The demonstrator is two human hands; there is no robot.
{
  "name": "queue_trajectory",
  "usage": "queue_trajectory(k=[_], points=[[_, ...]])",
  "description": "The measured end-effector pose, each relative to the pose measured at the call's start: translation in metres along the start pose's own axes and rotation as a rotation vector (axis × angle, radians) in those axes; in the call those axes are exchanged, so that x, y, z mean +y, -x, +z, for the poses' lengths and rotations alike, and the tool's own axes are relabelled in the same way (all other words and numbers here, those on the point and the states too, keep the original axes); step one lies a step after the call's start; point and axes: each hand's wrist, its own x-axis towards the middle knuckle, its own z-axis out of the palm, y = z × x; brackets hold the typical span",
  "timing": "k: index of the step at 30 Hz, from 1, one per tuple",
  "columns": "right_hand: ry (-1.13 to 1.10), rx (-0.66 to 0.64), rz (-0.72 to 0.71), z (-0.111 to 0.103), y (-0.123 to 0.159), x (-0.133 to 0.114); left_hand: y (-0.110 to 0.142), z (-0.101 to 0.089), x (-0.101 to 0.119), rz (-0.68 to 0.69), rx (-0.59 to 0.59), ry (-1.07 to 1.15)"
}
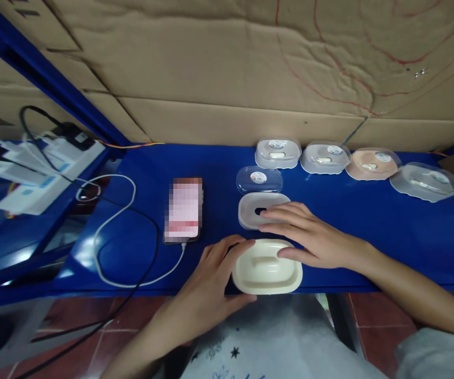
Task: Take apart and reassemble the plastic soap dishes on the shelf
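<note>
At the front edge of the blue table, my left hand [217, 284] grips a cream oval dish [250, 281] by its left end, fingers on the far rim and thumb at the near edge. A short raised bar shows in the dish's middle. My right hand [309, 234] is open, fingers stretched over a grey oval lid [246, 216] with a dark hole, close to that hole. Its thumb lies over the right part of the dish. I cannot tell whether the fingertips press on the lid. Behind the lid lies a clear oval cover [243, 181] with a round label.
Along the back stand several lidded oval boxes, including a grey box [264, 158] and a peach box [369, 166]. A phone [183, 208] on a white cable [96, 247] lies left. A power strip [33, 189] with plugs is farther left. Cardboard [211, 63] rises behind the table.
</note>
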Motion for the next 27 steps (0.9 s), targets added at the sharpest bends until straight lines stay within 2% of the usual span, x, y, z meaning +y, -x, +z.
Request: queue_trajectory(k=[5,10,13,17,20,23,27], points=[[0.137,0.083,0.078,0.010,0.006,0.014,0.000,-0.010,-0.001,-0.029,-0.002,0.207],[0.273,0.100,0.043,0.019,0.005,0.024,-0.008,-0.011,-0.006,-0.048,-0.022,0.646],[0.280,0.251,0.064,0.011,0.005,0.019,-0.011,-0.005,-0.010,-0.059,0.020,0.755],[0.174,0.478,0.110,-0.004,0.006,0.003,-0.016,0.007,-0.015,-0.060,0.090,0.832],[0.110,0.443,0.009,-0.005,0.004,-0.015,-0.023,0.015,-0.017,-0.049,0.184,0.890],[0.199,0.374,-0.113,0.001,0.001,-0.029,-0.029,0.020,-0.016,-0.042,0.266,0.936],[0.315,0.346,-0.170,0.005,-0.003,-0.035,-0.032,0.025,-0.013,-0.067,0.277,0.974]])
